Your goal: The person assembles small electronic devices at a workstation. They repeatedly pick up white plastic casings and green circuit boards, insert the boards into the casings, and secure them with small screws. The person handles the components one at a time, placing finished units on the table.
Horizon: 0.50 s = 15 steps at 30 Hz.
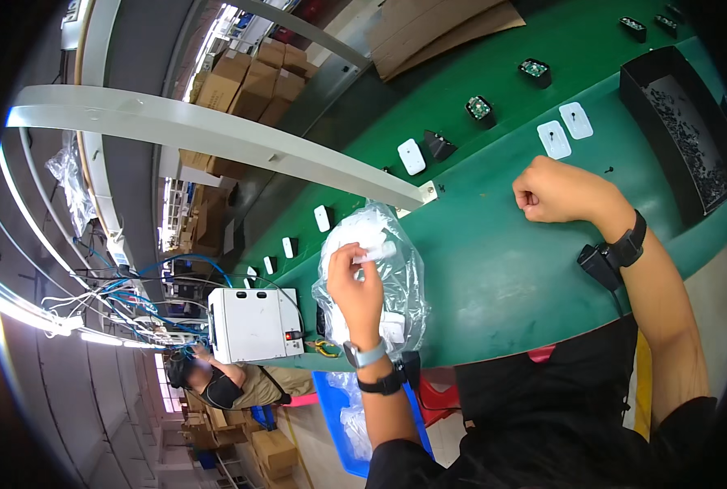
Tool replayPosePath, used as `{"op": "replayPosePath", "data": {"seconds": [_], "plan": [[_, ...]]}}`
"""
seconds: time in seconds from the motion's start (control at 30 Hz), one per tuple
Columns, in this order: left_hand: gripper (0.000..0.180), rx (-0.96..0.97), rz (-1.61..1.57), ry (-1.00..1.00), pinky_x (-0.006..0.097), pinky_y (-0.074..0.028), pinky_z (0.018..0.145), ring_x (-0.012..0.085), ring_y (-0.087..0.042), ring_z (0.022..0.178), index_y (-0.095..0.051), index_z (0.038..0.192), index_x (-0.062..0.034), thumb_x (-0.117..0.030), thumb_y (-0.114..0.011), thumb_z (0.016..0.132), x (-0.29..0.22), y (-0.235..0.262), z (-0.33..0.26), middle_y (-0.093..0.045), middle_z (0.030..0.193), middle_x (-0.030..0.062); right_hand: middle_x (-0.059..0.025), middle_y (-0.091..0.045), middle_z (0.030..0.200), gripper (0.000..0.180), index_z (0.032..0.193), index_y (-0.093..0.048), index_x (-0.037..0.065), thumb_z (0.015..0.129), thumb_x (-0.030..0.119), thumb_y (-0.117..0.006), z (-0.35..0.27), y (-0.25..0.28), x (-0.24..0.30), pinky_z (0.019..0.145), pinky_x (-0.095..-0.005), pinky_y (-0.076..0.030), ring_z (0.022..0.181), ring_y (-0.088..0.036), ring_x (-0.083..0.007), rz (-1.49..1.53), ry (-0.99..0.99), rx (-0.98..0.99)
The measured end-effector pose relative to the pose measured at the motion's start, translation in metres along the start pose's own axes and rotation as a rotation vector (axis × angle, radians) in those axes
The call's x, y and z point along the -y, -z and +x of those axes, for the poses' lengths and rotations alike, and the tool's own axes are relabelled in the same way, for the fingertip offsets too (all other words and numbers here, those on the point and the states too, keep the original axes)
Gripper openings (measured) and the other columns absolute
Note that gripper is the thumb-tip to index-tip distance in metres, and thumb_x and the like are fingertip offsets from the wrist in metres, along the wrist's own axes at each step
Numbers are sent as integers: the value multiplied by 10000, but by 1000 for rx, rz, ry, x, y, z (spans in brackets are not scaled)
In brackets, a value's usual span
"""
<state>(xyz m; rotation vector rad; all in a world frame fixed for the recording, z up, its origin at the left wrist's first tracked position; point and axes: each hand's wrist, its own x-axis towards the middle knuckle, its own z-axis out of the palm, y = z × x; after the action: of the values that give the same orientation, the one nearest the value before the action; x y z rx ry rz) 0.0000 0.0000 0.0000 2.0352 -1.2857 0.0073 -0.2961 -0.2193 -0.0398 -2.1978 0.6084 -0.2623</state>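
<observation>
My left hand (355,285) is closed in a pinch on a white plastic cover (377,252). It is over a clear plastic bag (412,285) that holds more white pieces. Over the green table (494,269), my right hand (571,191) is curled into a fist; anything inside its fingers is hidden. Just beyond that fist lie two white covers, a nearer one (553,147) and a farther one (576,122), each with a small dark screw on it. A loose screw (610,169) rests to their right. At the far right, a black tray (642,110) contains many small black screws.
Black housings with circuit boards (479,112) and white-topped units (411,156) line the green strip behind. A pale metal beam (217,134) crosses to the table edge. A white box (249,326), pliers (325,350), a blue bin (339,440) and another person (229,387) are left.
</observation>
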Motion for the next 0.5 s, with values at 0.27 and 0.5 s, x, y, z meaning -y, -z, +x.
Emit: {"op": "replayPosePath", "data": {"seconds": [0.27,0.5], "plan": [[140,195,-1376,324,448,-557,935,372,-645,1077,-511,1108,-40,11,-503,977,-58,-80,-10,-602,1211,232,-166,-659,722,153,803,-690,-30,677,-17,-603,-1,9,-11,600,-370,-503,648,-641,-292,-29,122,-72],[230,340,-1684,412,496,-534,945,414,-643,1046,-543,1127,-20,-86,-528,908,-66,-120,17,-619,1159,212,-159,-671,748,149,812,-708,-24,708,24,-613,-2,4,-9,636,-380,-529,693,-663,-294,0,208,-13]]}}
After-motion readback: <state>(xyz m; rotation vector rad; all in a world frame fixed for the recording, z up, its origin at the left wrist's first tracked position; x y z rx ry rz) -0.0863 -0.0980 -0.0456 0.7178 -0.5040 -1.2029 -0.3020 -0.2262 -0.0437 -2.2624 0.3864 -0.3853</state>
